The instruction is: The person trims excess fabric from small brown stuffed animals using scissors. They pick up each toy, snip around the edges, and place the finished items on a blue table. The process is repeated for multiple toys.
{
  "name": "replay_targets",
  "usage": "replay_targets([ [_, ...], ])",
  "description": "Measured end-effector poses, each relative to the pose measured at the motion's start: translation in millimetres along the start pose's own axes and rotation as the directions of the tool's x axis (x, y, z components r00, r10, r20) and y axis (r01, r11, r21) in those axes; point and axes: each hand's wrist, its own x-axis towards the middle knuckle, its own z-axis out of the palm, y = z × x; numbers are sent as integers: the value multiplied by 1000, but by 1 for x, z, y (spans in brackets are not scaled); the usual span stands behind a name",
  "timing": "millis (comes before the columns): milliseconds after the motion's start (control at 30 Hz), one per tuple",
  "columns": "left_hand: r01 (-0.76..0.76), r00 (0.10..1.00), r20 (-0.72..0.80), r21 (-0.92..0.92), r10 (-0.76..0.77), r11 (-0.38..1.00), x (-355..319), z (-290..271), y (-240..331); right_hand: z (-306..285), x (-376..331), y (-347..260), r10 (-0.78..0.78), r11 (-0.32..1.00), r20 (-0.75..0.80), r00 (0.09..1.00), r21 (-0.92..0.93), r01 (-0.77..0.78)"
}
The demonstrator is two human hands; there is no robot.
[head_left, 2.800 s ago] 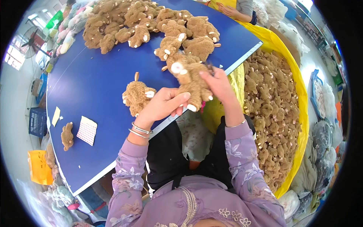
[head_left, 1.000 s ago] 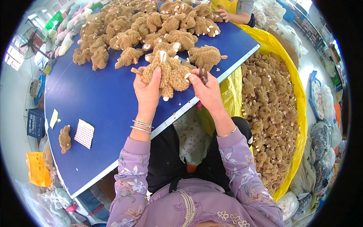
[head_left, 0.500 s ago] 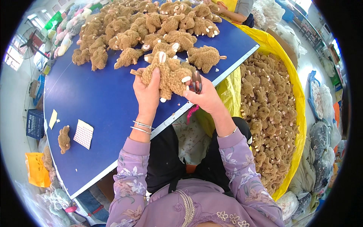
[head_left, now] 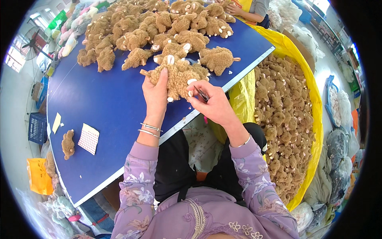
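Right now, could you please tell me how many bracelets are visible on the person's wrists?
3: an upper bracelet and a lower bracelet around the wrist of the left hand, and a thin bracelet around the wrist of the right hand. Sleeves may hide others.

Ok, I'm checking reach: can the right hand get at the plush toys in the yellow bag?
Probably not: the right hand holds a dark tool at the brown toy, though the yellow bag is open.

A white-tipped, curly brown plush toy (head_left: 180, 81) is held just beside a dark tool (head_left: 202, 95).
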Motion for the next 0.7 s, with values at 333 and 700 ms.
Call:
replay_targets([
  [333,-1,999,51,40,-1,999,-3,4,-8,3,0,-2,1,997,-84,996,-80,-8],
  [700,44,998,-41,-14,-45,999,13,-17,12,-9,-16,-22,19,991,114,993,-136,-4],
])
